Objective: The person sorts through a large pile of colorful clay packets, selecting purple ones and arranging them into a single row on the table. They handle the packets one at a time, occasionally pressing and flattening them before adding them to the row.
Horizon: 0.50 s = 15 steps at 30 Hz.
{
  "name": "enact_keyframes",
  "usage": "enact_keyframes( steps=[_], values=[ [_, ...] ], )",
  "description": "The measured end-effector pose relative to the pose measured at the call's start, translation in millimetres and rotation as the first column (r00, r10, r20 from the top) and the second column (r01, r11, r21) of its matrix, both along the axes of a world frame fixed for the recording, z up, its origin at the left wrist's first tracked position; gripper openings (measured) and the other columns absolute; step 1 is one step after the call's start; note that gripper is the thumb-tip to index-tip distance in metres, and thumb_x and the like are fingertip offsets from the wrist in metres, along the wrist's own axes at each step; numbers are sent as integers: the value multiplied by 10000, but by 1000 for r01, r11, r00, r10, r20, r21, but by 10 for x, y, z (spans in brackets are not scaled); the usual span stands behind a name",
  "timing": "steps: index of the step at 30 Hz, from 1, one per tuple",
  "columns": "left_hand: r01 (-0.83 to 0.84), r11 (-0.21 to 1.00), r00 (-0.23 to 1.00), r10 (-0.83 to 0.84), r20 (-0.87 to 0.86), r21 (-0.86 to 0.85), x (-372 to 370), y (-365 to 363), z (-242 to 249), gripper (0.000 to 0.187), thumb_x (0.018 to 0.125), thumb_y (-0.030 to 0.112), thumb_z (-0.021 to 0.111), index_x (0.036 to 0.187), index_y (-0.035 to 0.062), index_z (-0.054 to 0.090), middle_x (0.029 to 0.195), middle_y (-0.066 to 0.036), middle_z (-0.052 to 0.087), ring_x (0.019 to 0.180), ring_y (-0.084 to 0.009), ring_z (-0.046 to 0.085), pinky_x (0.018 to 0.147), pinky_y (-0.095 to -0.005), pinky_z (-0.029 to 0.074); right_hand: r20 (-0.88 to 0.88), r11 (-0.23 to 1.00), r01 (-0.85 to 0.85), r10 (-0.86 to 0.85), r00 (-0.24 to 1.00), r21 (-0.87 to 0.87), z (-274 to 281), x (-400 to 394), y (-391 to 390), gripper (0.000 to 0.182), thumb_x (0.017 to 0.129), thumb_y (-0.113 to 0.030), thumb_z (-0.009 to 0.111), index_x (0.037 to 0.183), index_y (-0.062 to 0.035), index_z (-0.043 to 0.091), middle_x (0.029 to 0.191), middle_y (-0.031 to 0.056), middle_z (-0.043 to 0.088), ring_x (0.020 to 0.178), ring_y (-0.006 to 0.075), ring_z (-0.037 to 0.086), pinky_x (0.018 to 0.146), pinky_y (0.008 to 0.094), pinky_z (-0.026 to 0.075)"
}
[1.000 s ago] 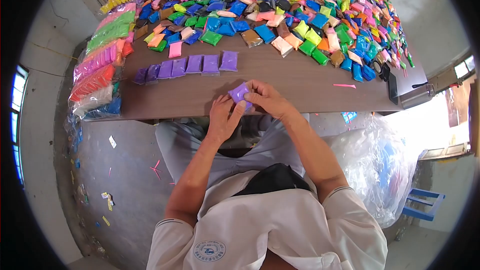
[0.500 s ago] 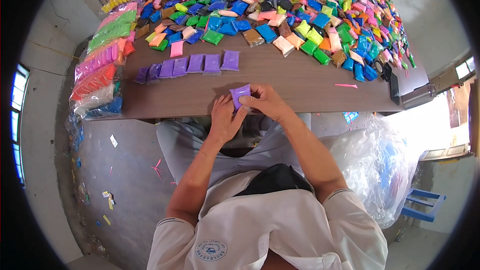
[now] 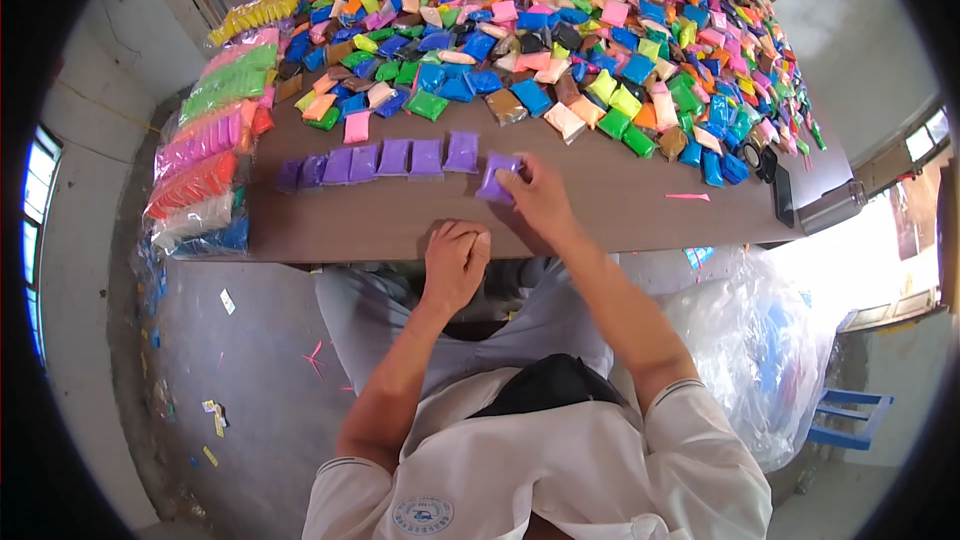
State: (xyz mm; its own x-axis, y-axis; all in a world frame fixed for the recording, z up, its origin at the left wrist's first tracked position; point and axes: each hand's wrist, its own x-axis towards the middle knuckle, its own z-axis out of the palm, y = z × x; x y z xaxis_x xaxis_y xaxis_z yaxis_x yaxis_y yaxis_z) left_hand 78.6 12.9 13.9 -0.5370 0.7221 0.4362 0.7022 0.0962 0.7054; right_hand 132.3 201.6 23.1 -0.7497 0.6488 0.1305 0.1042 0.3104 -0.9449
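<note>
Between the thumb and fingers of my right hand [image 3: 540, 198] is a small purple packet [image 3: 495, 178], tilted and just above or on the brown table [image 3: 370, 220]. It is at the right end of a row of several purple packets [image 3: 394, 157], a little apart from the last one. My left hand [image 3: 458, 262] rests at the table's front edge with its fingers curled in, and no packet shows in it.
A large heap of coloured packets [image 3: 470, 45] covers the back of the table. Filled clear bags [image 3: 200, 150] line the left side. A pink strip [image 3: 688, 197], a black phone [image 3: 783, 198] and a metal flask [image 3: 832, 207] lie on the right. Clear plastic [image 3: 740, 360] stands beside a blue stool [image 3: 850, 418].
My right hand has carried the purple packet forward, away from my left hand, to the end of the row. My left hand has let go of it and curled its fingers.
</note>
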Motion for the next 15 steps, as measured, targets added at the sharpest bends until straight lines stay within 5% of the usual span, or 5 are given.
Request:
enact_keyframes(
  steps=[4,7,10,13,15],
  values=[
    [-40,999,995,41,-86,9,39,26,-6,158,902,140,626,808,22,670,957,-46,676,920,-277,599,820,-408,446,-51,898,145,-136,989,417,-135,-329,394,370,869,-262,740,1119,-2,659,864,161,711,755,261,689,676,383,527],
    [-47,999,991,48,-125,5,54,28,-8,137,879,136,646,800,27,670,956,-37,675,915,-268,599,813,-404,448,195,917,-21,-62,979,398,-37,-411,467,400,859,-264,739,1166,-20,660,910,183,715,832,330,694,744,417,534],
    [-47,999,990,47,-132,4,60,17,-25,138,870,135,653,781,29,658,960,-31,674,916,-264,598,809,-408,449,249,900,2,-123,961,436,9,-455,423,413,859,-288,729,1194,-53,667,1027,181,700,915,329,681,794,426,529],
    [-40,999,988,44,-145,31,55,15,-31,157,860,118,657,734,30,629,962,-33,677,915,-261,602,809,-404,442,61,821,161,-231,971,548,-32,-462,352,431,856,-312,719,1208,-69,666,1196,179,649,1074,347,629,884,440,508],
    [-40,998,987,47,-155,45,50,21,-41,168,849,108,663,709,32,612,963,-36,678,914,-260,603,808,-403,438,-22,753,104,-118,993,650,-4,-461,359,448,869,-325,694,1238,-74,646,1310,185,583,1177,376,561,959,478,461]
  ],
)
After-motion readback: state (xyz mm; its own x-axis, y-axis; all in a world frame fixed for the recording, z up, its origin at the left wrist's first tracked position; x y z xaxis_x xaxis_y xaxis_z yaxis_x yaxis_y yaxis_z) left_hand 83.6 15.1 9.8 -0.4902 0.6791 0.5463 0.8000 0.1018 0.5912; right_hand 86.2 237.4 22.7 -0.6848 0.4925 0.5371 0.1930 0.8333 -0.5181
